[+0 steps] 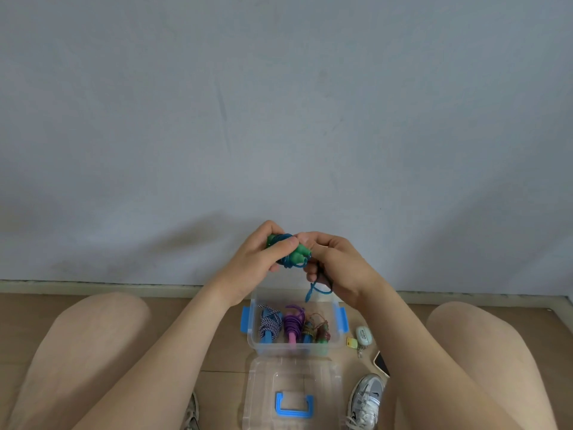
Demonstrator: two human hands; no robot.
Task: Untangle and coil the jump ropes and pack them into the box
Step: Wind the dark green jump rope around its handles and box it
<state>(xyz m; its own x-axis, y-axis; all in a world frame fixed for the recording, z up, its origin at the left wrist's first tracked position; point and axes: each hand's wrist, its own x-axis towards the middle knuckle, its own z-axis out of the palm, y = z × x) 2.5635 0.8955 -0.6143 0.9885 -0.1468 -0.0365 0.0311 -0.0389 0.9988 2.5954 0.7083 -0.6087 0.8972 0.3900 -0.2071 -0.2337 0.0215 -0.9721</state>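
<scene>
My left hand point(263, 256) grips a jump rope bundle with green handles point(297, 255) and blue cord wound round them, held in the air above the box. My right hand point(338, 265) pinches the loose blue cord end point(313, 291), which hangs in a small loop just over the box. The clear plastic box point(297, 347) with blue latches stands open on the floor between my knees. Inside lie three coiled ropes: a blue-and-white striped one point(269, 324), a purple one with a pink handle point(293, 325), and a brownish one point(317, 330).
The box's clear lid point(263, 395) with a blue handle lies on the wooden floor in front of the box. A small white case and keychain point(363, 335) and a phone point(381, 363) lie to the right. My knees flank the box; a grey wall stands close behind.
</scene>
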